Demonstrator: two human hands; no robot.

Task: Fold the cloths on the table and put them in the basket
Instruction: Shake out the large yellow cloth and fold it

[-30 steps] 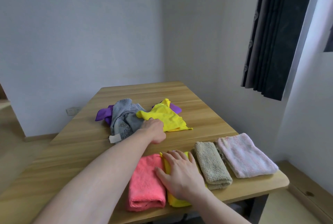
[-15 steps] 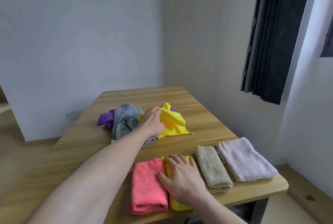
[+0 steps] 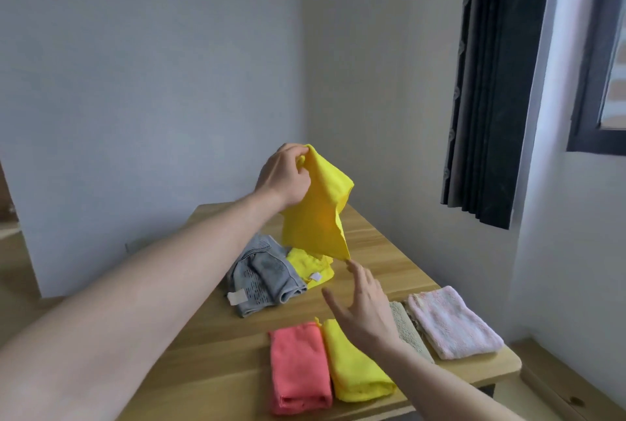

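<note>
My left hand (image 3: 286, 175) pinches the top corner of a yellow cloth (image 3: 318, 214) and holds it hanging above the wooden table (image 3: 382, 244). My right hand (image 3: 364, 302) is raised with fingers spread, its fingertips just below the cloth's lower corner. Beneath lie a crumpled grey cloth (image 3: 264, 276) and another yellow cloth (image 3: 310, 266) with a white tag. Along the near edge sit folded cloths: coral (image 3: 298, 366), yellow (image 3: 355, 366), olive (image 3: 408, 329), partly behind my right wrist, and pink (image 3: 452, 320). No basket is in view.
White walls meet in a corner behind the table. A dark curtain (image 3: 491, 81) hangs by a window at the right. A wooden ledge (image 3: 572, 383) runs low along the right wall.
My left hand has lifted the yellow cloth off the pile into the air. My right hand has left the folded yellow cloth and risen towards the hanging corner. The camera tilted up.
</note>
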